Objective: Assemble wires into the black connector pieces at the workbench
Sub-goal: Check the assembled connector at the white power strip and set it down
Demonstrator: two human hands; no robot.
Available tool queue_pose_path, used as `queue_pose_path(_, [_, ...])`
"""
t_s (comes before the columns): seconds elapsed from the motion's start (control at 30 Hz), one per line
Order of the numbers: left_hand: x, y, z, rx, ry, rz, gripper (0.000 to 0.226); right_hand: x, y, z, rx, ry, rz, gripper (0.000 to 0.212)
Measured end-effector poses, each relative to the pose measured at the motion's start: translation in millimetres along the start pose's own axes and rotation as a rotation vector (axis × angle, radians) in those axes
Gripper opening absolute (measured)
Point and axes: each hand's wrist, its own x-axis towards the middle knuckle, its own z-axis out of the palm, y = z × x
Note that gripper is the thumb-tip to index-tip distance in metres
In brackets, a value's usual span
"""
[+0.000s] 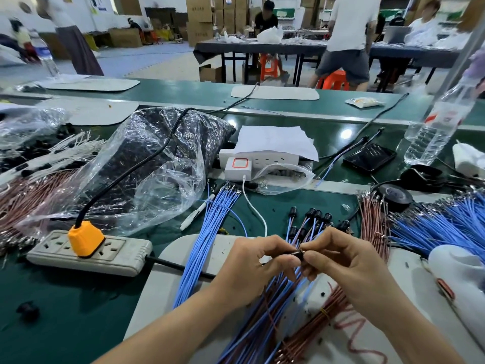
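Note:
My left hand (256, 266) pinches a small black connector piece (295, 254) above the grey mat (168, 279). My right hand (343, 261) pinches the connector's other end with thumb and fingers; a wire there is hidden by the fingers. Under both hands lies a pile of finished pieces (312, 219), black connectors with blue and brown wires. A bundle of loose blue wires (207, 237) lies left of the hands. Brown wires (328, 313) lie below my right wrist.
A grey power strip with an orange plug (85, 241) sits at the left. A clear bag of black parts (157, 164) lies behind it. More blue wires (435, 224) and brown wires (372, 222) lie at right, near a water bottle (438, 127) and phone (370, 156).

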Motion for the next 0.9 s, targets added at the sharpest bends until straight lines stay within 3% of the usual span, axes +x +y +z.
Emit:
queue_pose_path(0.37, [0,0,0,-0.039,-0.046,-0.017,0.010,1,0,-1,0.048,0.006,0.079,0.018])
queue_pose_path(0.5, [0,0,2,-0.001,-0.016,-0.024,0.008,0,-1,2,-0.065,0.015,-0.039,0.002])
queue_pose_path(0.53, [1,-1,1,0.018,-0.016,-0.021,0.003,-1,-1,3,-0.104,0.047,-0.092,0.006])
queue_pose_path(0.7, [2,-1,-1,0.087,0.054,0.024,0.023,-2,-13,-6,-0.054,0.230,-0.208,0.013])
queue_pose_path(0.9, [0,1,0,0.071,0.055,0.073,0.028,-5,-13,7,0.065,0.154,-0.117,0.014])
